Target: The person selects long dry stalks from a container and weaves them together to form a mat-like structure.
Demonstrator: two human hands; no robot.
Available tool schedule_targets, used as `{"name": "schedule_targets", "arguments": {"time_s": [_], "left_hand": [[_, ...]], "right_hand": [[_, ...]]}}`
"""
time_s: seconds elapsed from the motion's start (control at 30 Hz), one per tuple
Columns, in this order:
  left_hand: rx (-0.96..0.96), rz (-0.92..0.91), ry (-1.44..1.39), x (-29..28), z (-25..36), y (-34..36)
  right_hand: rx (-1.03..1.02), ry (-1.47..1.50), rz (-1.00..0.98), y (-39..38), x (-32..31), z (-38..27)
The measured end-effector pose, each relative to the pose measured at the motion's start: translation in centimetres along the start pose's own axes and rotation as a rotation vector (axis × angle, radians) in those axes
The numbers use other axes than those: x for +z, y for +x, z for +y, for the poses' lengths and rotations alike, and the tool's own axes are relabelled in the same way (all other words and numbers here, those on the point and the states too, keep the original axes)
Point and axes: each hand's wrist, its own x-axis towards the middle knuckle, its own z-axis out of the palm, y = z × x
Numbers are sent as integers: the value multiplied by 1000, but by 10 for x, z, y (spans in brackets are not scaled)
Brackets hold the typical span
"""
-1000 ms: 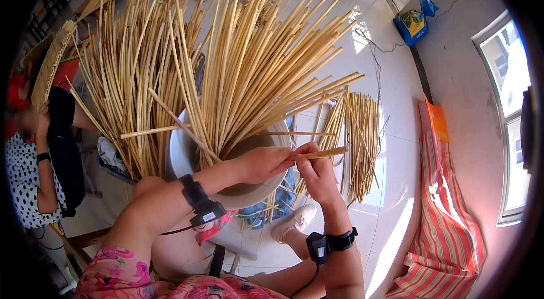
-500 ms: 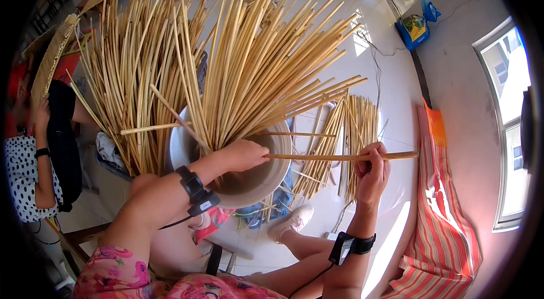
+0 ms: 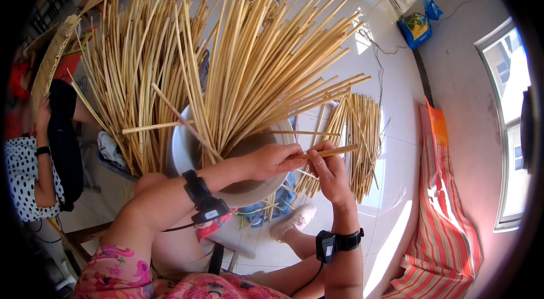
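Note:
Both hands hold one straw-coloured reed stalk [image 3: 344,150] in front of me. My left hand [image 3: 276,162] is closed on its left part. My right hand [image 3: 330,177] pinches it close beside the left, thumb and fingers pressed on it. The stalk's right end sticks out past the right hand, tilted slightly up. Just beyond my arms stands a pale round bucket [image 3: 180,141], partly covered by my left forearm. A thick fan of long stalks [image 3: 272,67] rises from it.
A second dense bunch of stalks [image 3: 127,72] stands at the left. More stalks [image 3: 365,140] lie on the tiled floor beyond my right hand. A striped red cloth [image 3: 439,242] rests along the right wall, near a blue bag [image 3: 415,30]. Another person's arm [image 3: 44,157] shows at far left.
My right hand has moved left along the stalk, toward my left hand. The left hand has shifted slightly right, and less of the stalk sticks out to the right.

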Motion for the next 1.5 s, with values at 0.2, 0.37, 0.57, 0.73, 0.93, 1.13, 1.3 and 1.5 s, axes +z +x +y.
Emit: {"name": "schedule_targets", "arguments": {"time_s": [0.2, 0.37, 0.57, 0.73, 0.93, 1.13, 1.3, 1.5], "left_hand": [[-55, -106, -59, -10, 7, 2], [49, -127, -121, -17, 1, -4], [-2, -140, -120, -21, 1, -6], [-51, -148, -14, -21, 7, -3], [-286, -178, 413, -12, -35, -16], [-426, -262, 622, -20, -75, -38], [-287, -313, 406, -18, -49, -20], [-254, -248, -110, -20, -18, -12]], "right_hand": [[15, 61, -11, 2, 15, 0], [-1, -8, -11, 5, 10, 2], [22, 21, 11, 5, 15, -1], [3, -188, 94, 4, 21, -2], [-233, -128, 578, -3, -22, -21], [-192, 171, 791, -11, -61, -31], [-9, 47, 450, -6, -35, -11], [23, 155, 611, 3, -39, 0]]}}
